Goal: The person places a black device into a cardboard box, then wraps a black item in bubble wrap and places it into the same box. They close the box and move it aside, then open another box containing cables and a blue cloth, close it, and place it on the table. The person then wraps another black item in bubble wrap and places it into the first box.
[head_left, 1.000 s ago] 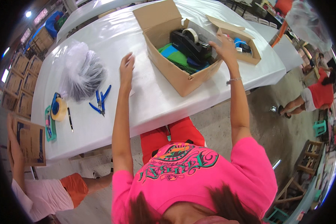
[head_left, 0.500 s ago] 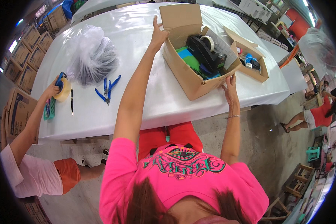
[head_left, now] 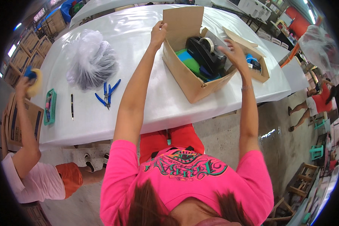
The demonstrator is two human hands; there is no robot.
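Ornate teal lettering (head_left: 194,165) spans the pink shirt (head_left: 214,184); the stacked cartons (head_left: 21,55) bear print too small to read.

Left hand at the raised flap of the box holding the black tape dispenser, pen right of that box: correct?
No: the pen lies left of the box, as the head view shows. The rest holds: left hand at raised flap, tape dispenser inside.

A green basket (head_left: 54,109) stands near the left edge of the desk (head_left: 154,103); a black pen (head_left: 72,107) and blue-handled pliers (head_left: 109,98) lie nearer the front edge.
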